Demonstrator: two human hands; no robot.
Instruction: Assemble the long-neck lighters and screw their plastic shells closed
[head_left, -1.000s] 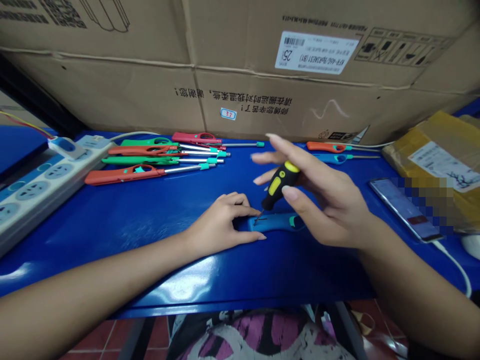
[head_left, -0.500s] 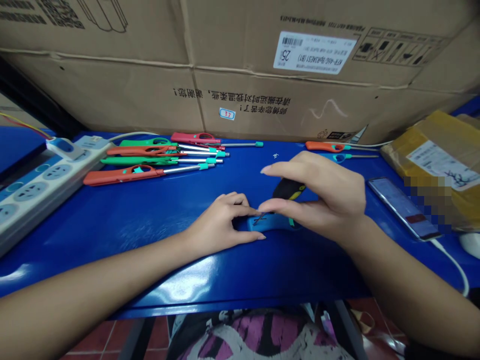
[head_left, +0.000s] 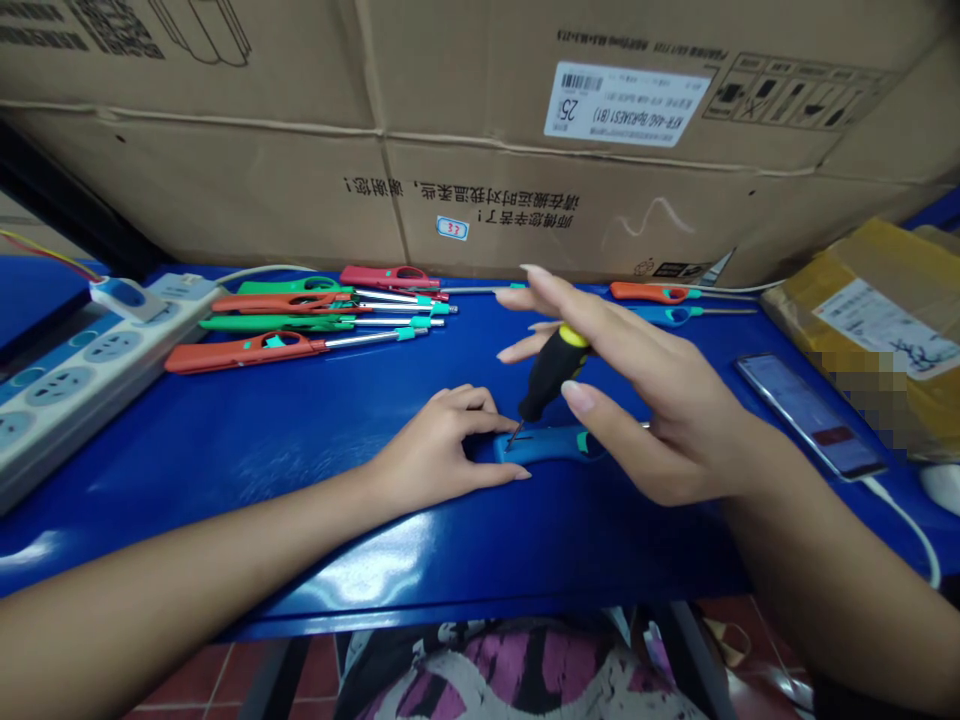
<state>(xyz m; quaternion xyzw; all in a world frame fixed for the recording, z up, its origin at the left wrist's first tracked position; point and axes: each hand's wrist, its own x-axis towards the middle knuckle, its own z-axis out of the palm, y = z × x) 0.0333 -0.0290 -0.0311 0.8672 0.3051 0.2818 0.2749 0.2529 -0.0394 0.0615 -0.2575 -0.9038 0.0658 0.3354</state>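
A blue long-nosed lighter [head_left: 551, 443] lies flat on the blue table [head_left: 300, 440]. My left hand [head_left: 442, 450] is curled over its left end and pins it down. A small black and yellow screwdriver [head_left: 546, 375] stands tilted with its tip on the lighter's body, just right of my left fingers. My right hand [head_left: 652, 390] holds the screwdriver's handle between thumb and fingers, with the fingers stretched out past it.
Several orange, green and red lighters [head_left: 300, 315] lie at the back left, two more [head_left: 660, 300] at the back right. A white power strip [head_left: 67, 375] sits at left, a phone [head_left: 810, 410] and yellow parcel [head_left: 877, 320] at right. Cardboard boxes [head_left: 480, 130] wall the back.
My right hand rolled the screwdriver handle: fingers extended, then folded over it, and are extended again now. My left hand and the blue lighter stayed put.
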